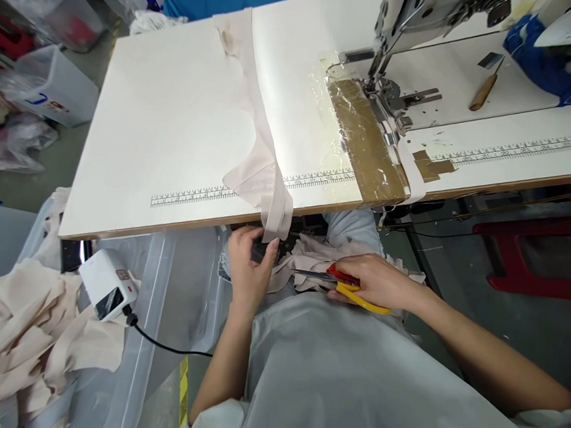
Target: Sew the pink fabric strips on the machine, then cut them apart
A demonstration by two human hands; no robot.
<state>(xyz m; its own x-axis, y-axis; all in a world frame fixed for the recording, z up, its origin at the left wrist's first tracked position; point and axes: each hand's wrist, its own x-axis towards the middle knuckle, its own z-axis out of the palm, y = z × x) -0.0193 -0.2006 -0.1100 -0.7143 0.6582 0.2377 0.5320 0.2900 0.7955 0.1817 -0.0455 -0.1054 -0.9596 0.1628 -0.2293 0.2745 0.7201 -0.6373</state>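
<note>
A pale pink fabric strip (264,150) lies across the white table and hangs over its front edge. My left hand (249,269) is at the hanging end, thumb against the fabric and index finger partly hidden behind it, in a pinch. My right hand (372,281) is closed around scissors (353,292) with red and yellow handles. Their blades point left, over a heap of pink fabric pieces (312,256) on my lap. The blades look nearly closed and are apart from the hanging strip.
A sewing machine (391,54) stands at the right of the table (176,108), with a narrow band (410,169) under its foot. A wooden-handled awl (484,90) lies beyond. At left, a plastic bin (153,309) holds fabric and a white cabled device (107,285). A red stool (534,250) is at right.
</note>
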